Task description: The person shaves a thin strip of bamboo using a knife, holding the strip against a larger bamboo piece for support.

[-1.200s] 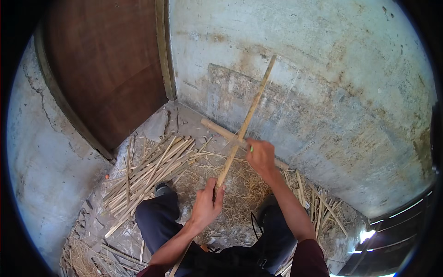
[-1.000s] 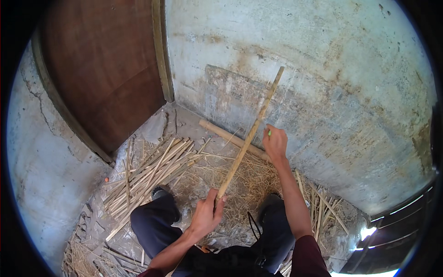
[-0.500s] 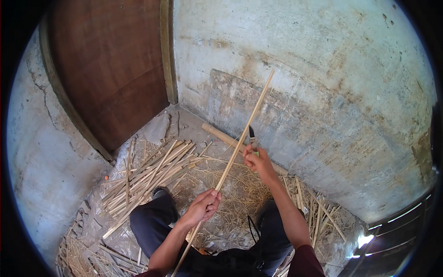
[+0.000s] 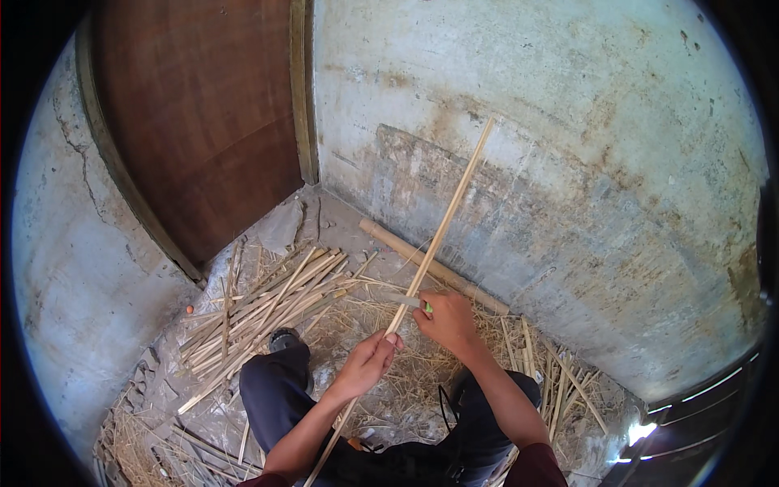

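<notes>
A long pale bamboo strip (image 4: pixel 451 209) slants from between my legs up toward the wall. My left hand (image 4: pixel 367 367) is closed round its lower part, thumb on top. Just beyond, my right hand (image 4: pixel 448 321) grips a knife (image 4: pixel 403 299) by its green handle, mostly covered by the fingers. The blade lies crosswise over the strip, pointing left. Whether its edge is cutting in, I cannot tell. A thin curled shaving stands off the strip farther up.
A heap of split bamboo strips (image 4: pixel 276 304) lies at left, more strips (image 4: pixel 560 381) at right. Along the wall (image 4: pixel 568 122) rests a thick bamboo pole (image 4: pixel 454 280). Shavings (image 4: pixel 422 365) litter the floor between my legs. A brown door (image 4: pixel 195 105) stands at far left.
My right hand has come nearer along the strip, and the knife has swung from pointing away to lying across it. The left hand keeps its hold, shifted slightly right.
</notes>
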Available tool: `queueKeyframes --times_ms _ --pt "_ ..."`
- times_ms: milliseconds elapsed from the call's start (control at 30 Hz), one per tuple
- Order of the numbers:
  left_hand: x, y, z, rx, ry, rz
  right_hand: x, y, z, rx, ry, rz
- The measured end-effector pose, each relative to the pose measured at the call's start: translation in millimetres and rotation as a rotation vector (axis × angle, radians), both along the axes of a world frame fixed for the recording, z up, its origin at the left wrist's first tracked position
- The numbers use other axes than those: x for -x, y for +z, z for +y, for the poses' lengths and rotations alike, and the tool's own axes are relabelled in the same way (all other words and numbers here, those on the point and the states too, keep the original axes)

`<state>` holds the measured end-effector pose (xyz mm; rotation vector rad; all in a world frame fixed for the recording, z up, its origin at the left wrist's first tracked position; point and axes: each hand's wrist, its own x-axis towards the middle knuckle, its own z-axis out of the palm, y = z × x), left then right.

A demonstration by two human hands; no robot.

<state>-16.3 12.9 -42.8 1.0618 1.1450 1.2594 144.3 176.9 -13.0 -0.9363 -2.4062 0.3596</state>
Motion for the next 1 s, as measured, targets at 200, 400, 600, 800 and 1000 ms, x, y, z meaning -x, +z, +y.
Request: queueKeyframes --times_ms 200,400,600,800,1000 --pt "-7 -15 2 0.119 0.043 -0.058 5 -26 4 -0.175 -0.046 -0.114" --pt "-9 -27 2 0.000 0.106 0.071 16 -34 7 -0.213 -0.127 -0.147" --pt "-6 -16 -3 0.049 0.108 -0.019 28 -36 10 -0.400 -0.117 0.007" --pt "-1 -8 -8 0.090 0.112 0.054 31 -42 13 -0.398 -0.127 0.035" --pt "-1 -5 -11 0.092 0.119 0.069 30 -44 22 -0.414 -0.159 0.031"
